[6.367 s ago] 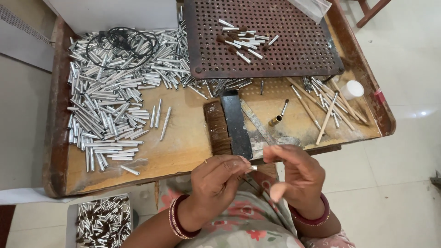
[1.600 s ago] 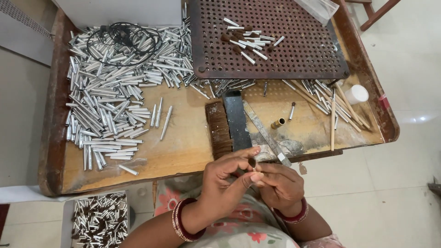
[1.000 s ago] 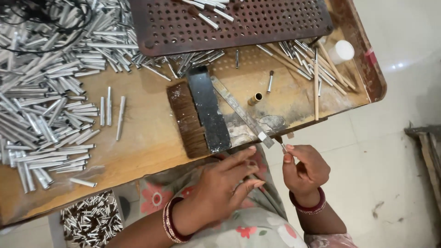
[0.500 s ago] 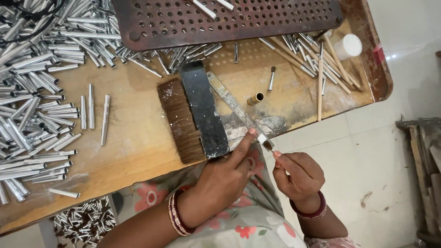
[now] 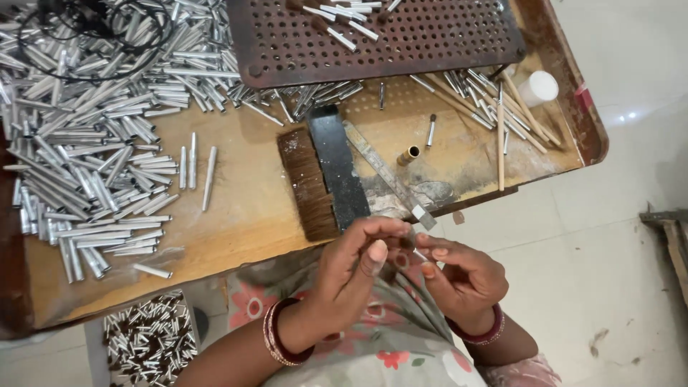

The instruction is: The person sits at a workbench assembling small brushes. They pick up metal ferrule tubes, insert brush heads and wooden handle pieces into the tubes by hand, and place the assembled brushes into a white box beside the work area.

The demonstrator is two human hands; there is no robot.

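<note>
My left hand (image 5: 358, 269) and my right hand (image 5: 459, 276) meet just below the front edge of the wooden work table (image 5: 236, 229), over my lap. Between their fingertips they pinch a small thin metal tube (image 5: 419, 252); only a short pale end of it shows. Both hands are closed around it. A flat metal strip (image 5: 390, 175) lies on the table and reaches out over the edge right above my hands. A black-backed brush (image 5: 319, 179) lies beside that strip.
A large heap of silver metal tubes (image 5: 86, 143) covers the table's left side. A rusty perforated plate (image 5: 373, 36) with a few tubes sits at the back. Thin wooden sticks (image 5: 502, 115), a white cap (image 5: 537, 87) and a brass piece (image 5: 408, 155) lie right. A tray of tubes (image 5: 150, 337) stands below.
The view has shifted right and closer. My hands stay together at the table's front edge, still working the small tube; the right hand has turned slightly.
</note>
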